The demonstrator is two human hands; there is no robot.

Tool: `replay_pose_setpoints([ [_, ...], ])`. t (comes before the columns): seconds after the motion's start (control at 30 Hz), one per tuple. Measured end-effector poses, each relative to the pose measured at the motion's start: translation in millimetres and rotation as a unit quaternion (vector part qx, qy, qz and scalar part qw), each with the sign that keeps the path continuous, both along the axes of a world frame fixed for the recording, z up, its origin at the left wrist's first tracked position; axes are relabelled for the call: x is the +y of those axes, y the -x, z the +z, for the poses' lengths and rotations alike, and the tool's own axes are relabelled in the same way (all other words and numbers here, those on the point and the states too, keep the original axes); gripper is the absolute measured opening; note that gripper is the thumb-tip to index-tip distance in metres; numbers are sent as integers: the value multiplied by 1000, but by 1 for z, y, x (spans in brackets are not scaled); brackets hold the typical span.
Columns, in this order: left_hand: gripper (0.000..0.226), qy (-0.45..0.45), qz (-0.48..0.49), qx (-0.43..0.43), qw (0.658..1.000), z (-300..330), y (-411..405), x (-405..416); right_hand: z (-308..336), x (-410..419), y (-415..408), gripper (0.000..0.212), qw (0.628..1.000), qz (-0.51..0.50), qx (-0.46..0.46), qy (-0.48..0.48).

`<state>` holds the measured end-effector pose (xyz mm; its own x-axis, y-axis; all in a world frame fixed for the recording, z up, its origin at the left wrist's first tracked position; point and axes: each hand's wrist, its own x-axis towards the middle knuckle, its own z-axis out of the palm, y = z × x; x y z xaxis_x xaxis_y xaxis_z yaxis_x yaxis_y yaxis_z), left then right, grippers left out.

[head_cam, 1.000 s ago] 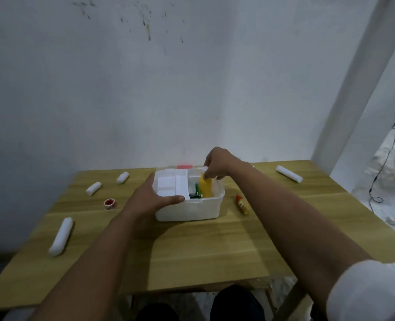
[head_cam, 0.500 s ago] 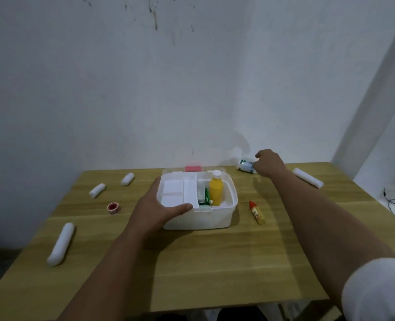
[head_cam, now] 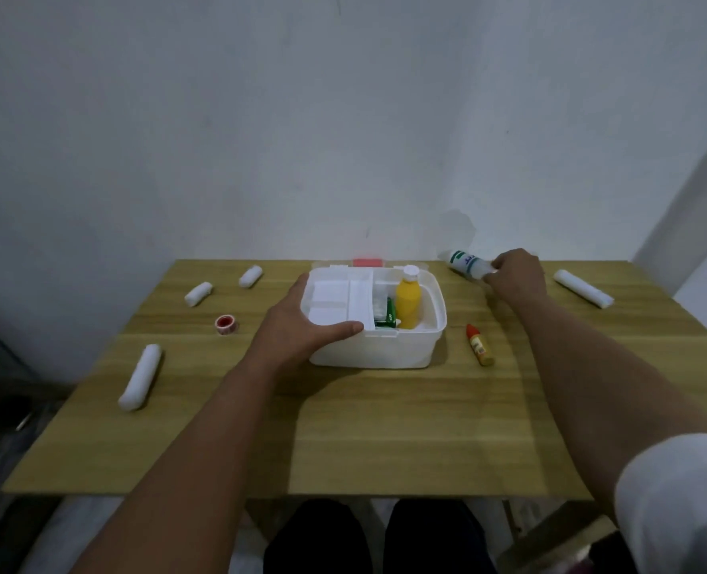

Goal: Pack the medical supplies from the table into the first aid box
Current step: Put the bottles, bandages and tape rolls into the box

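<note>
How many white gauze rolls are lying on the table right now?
4: long white gauze roll front left, two short white gauze rolls back left, one long roll far right. The box may hide more.

The worktop (head_cam: 384,428) in front of the box (head_cam: 376,354) lies bare. Inside the box, the yellow bottle (head_cam: 408,305) and green packet (head_cam: 389,314) crowd the right compartment; the left hand (head_cam: 302,329) covers its left rim.

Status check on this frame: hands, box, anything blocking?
Left hand gripping the box rim. Right hand holds the white bottle. Yellow bottle upright inside. Path clear.
</note>
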<state>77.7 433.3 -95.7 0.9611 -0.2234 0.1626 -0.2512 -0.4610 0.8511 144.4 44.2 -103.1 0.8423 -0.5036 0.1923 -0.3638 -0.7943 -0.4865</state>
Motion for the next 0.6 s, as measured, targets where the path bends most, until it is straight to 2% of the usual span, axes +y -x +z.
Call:
replay_pose_setpoints([
  [0.2, 105, -18, -7, 2, 1000, 4, 2, 2, 65, 17, 25, 30, 992, 19, -111, -62],
  [0.37, 103, -32, -20, 14, 999, 9, 1, 3, 142, 36, 49, 39, 966, 88, -197, -141],
  [0.5, 98, -40, -22, 14, 999, 12, -1, 3, 183, 62, 75, 38, 937, 192, -171, -235],
  [0.6, 99, -34, -23, 21, 999, 12, 0, 1, 184, 86, 87, 36, 936, 245, -114, -226],
])
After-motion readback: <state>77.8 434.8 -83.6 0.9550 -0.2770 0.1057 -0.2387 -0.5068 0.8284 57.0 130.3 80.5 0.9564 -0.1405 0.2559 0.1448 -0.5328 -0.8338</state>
